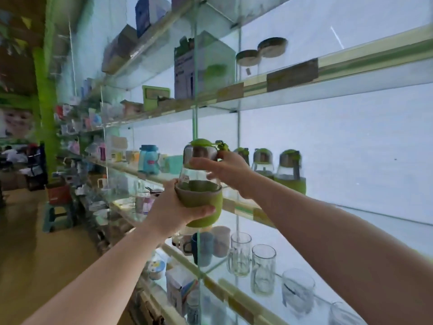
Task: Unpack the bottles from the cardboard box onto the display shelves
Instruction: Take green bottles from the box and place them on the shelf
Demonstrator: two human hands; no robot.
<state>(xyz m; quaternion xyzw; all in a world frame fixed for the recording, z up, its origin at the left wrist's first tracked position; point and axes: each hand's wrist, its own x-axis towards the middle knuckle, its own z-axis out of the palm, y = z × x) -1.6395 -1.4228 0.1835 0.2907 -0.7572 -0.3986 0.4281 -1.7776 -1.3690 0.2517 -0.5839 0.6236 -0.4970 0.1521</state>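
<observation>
Step in hand, as judged: placement of one bottle on the display shelves. The cardboard box is not in view.

The bottle (199,184) is held in the air in front of the middle glass shelf (241,211), tilted slightly, just off the shelf's front edge and not yet resting on it. The left hand (174,208) is closed around the green sleeve at its base, thumb across the front. The right hand (225,171) is wrapped about the neck just below the steel cap and green lid.

Three matching bottles (290,171) already stand in a row on the same shelf, toward its rear, right of the vertical glass divider (195,127).

Next move, in my judgement: carry the bottle past the divider's front edge, set it upright beside the leftmost of the row, and release only once the base sits flat.

Contents: the held bottle's clear upper body appears empty, though blur prevents certainty. The glass mugs (262,269) on the shelf below look empty as well.
</observation>
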